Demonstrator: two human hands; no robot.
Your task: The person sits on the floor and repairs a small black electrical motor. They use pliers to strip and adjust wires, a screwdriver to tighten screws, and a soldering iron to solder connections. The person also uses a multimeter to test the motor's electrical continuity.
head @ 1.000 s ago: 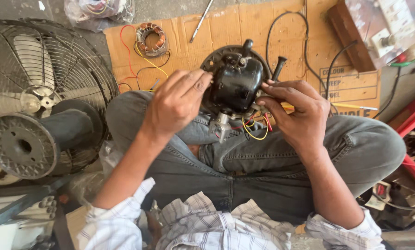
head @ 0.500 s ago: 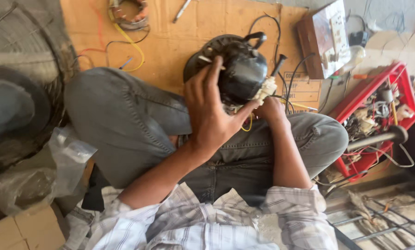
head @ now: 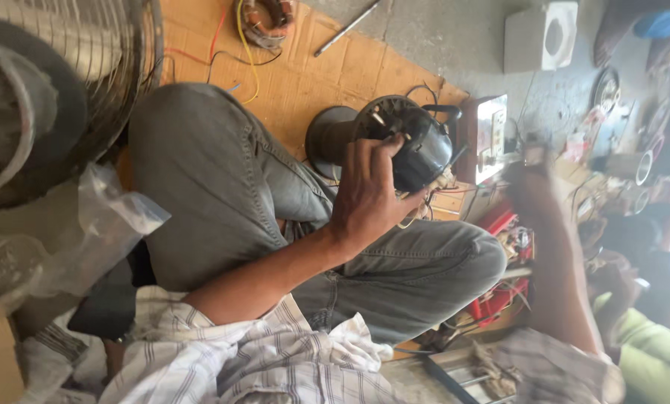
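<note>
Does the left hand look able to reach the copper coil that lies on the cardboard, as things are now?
Probably not at once. The left hand grips the black fan motor over the lap, so it is occupied. The copper coil lies apart on the cardboard, beyond the raised knee; nothing covers it.

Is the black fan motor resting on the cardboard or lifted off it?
Lifted: the left hand grips the black fan motor above the lap, clear of the cardboard. The right hand is blurred, off it.
</note>
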